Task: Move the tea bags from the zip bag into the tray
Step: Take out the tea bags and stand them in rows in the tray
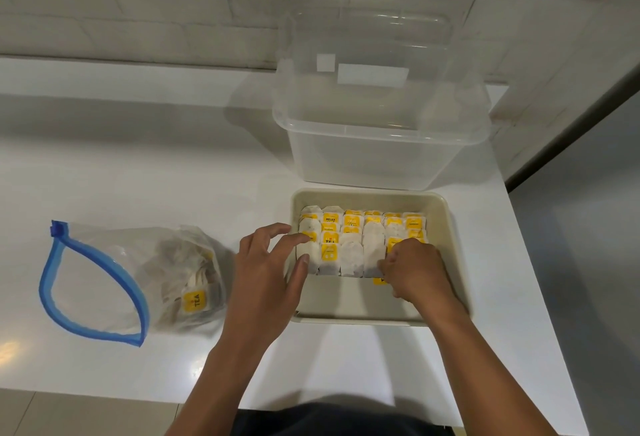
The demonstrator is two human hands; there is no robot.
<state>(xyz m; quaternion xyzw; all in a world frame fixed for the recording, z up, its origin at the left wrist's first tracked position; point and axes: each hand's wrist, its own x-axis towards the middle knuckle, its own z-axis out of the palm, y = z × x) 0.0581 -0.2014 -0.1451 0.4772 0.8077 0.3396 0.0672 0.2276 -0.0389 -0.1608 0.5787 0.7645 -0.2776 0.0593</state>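
Note:
A beige tray (460, 262) lies on the white counter, its far half packed with rows of tea bags (349, 245) bearing yellow tags. My left hand (266, 276) rests over the tray's left rim, fingers spread, fingertips touching the leftmost tea bags. My right hand (415, 269) is inside the tray with curled fingers pinching a tea bag at the front right of the rows; a yellow tag shows under it. The clear zip bag (104, 283) with a blue zipper lies open at left, with several tea bags bunched in its right end.
A clear plastic storage bin (381, 144) stands right behind the tray. A white brick wall runs along the back. The counter's right edge (540, 279) lies close beside the tray, and its front edge is near my body.

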